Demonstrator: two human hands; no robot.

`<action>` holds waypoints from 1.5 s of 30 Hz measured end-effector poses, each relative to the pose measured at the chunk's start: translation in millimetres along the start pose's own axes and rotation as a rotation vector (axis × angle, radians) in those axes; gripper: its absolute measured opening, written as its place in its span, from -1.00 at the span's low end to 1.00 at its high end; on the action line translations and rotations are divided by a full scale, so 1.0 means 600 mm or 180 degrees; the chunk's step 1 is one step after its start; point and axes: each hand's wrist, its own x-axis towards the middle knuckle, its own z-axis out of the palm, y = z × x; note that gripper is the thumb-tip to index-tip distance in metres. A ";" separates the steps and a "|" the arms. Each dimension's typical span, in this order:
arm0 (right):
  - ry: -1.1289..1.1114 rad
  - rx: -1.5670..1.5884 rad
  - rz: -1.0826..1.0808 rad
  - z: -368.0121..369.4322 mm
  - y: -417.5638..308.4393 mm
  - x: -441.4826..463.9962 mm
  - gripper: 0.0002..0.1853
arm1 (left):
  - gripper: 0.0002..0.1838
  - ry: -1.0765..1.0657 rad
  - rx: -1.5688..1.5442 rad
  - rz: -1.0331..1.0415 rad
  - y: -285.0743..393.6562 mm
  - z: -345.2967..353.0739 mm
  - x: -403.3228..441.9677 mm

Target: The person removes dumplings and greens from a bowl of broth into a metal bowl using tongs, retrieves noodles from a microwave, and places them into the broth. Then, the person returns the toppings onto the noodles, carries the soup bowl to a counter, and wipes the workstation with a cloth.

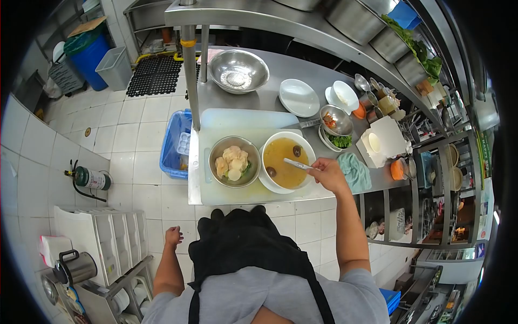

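My right hand (327,175) pinches a white spoon (298,163) by its end, its other end at the broth. The broth (284,146) is yellowish, with dark round mushroom-like pieces in it, and fills a white bowl (263,168). Left of that bowl, touching or nearly so, a steel bowl (215,147) holds pale, lumpy food pieces (233,160) over some green bits. Both bowls stand on a pale cutting board (216,120). My left hand (173,236) hangs low at my side, fingers curled, with nothing visible in it.
A knife (310,123) lies behind the white bowl. Around it are a larger steel bowl (237,59), white plate (298,97), small steel bowl (345,122), chopped greens (340,141) and green cloth (354,171). A shelf post (190,81) rises at the back left; a blue crate (170,151) sits below.
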 end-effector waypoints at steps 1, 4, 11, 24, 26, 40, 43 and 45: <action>-0.0021 -0.0419 0.0069 0.000 -0.002 -0.005 -0.76 | -0.55 -0.0007 0.0035 -0.0130 -0.009 0.000 -0.004; -0.0083 -0.0789 -0.0480 0.015 0.014 -0.013 -0.74 | -0.55 -0.0004 0.0066 -0.0331 -0.040 -0.004 -0.012; -0.0296 -0.0555 -0.0309 0.047 0.002 -0.008 -0.72 | -0.55 0.0056 0.0187 -0.0421 -0.058 -0.036 -0.016; -0.0176 -0.0057 -0.0593 0.042 -0.035 0.003 -0.80 | -0.56 0.0031 -0.0059 -0.0105 -0.022 -0.016 -0.015; -0.0083 -0.0076 -0.0845 0.063 -0.055 -0.002 -0.80 | -0.56 0.0023 0.0046 -0.0194 -0.024 -0.016 -0.019; 0.0712 -0.1815 -0.0459 -0.040 -0.025 -0.031 -0.71 | -0.56 0.0081 0.0039 -0.0317 -0.061 -0.017 -0.026; 0.0753 -0.1767 -0.0162 -0.038 -0.009 -0.041 -0.69 | -0.55 0.0046 0.0085 -0.0339 -0.060 -0.014 -0.022; 0.0740 -0.1803 -0.0035 -0.037 -0.005 -0.042 -0.68 | -0.55 0.0048 0.0077 -0.0354 -0.056 -0.015 -0.021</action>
